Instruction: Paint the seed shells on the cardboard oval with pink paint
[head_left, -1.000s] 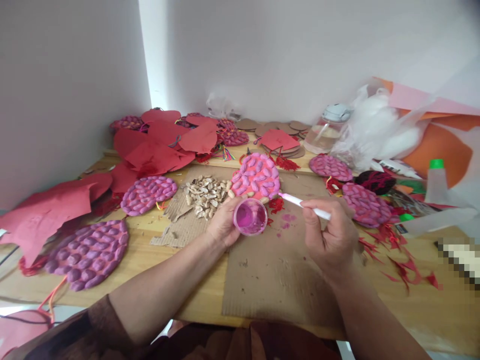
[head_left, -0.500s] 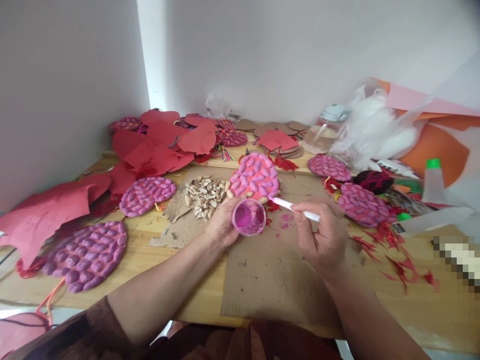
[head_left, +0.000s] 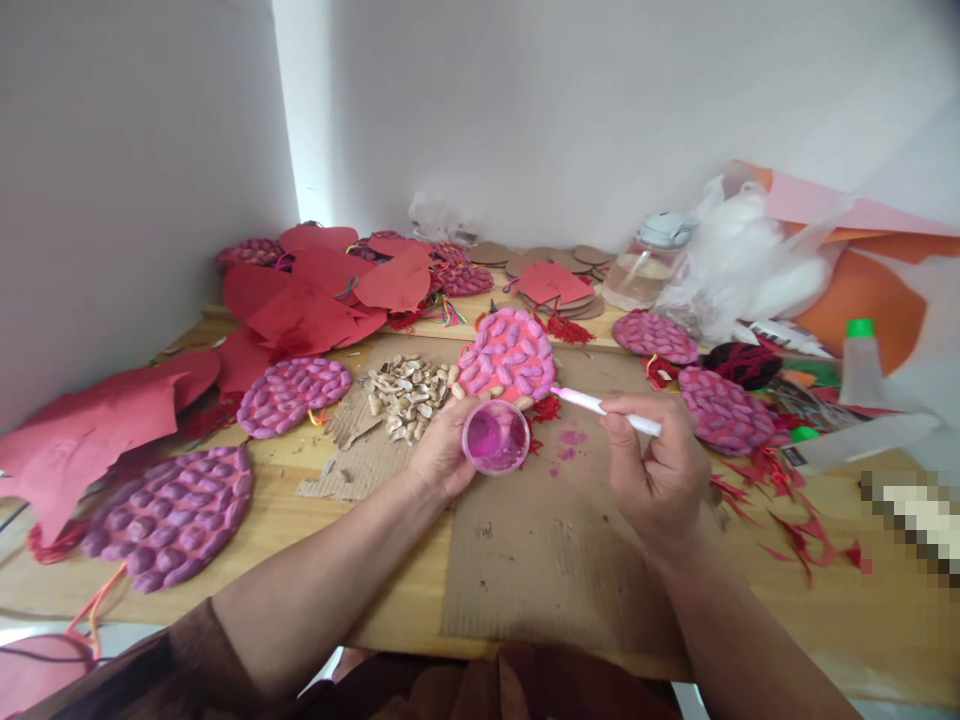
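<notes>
My left hand (head_left: pixel 441 450) holds a small round cup of magenta paint (head_left: pixel 495 437) just above a sheet of brown cardboard (head_left: pixel 555 540). In my right hand (head_left: pixel 654 470) is a white paintbrush (head_left: pixel 604 407), its pink tip pointing left toward a heart-shaped piece (head_left: pixel 510 357) covered with pink-painted shells. That heart lies just beyond the cup. A pile of unpainted peanut shells (head_left: pixel 405 390) sits to its left.
Several painted shell-covered pieces (head_left: pixel 169 512) (head_left: pixel 294 393) (head_left: pixel 726 410) lie on the wooden table (head_left: pixel 285 520). Red paper cut-outs (head_left: pixel 315 300) heap up at the back left. A clear jar (head_left: pixel 643 262), a white plastic bag (head_left: pixel 750 255) and a green-capped bottle (head_left: pixel 859 362) stand at the right.
My right hand drew left with the brush toward the cup, then moved back to the right. The cup stays held in my left hand.
</notes>
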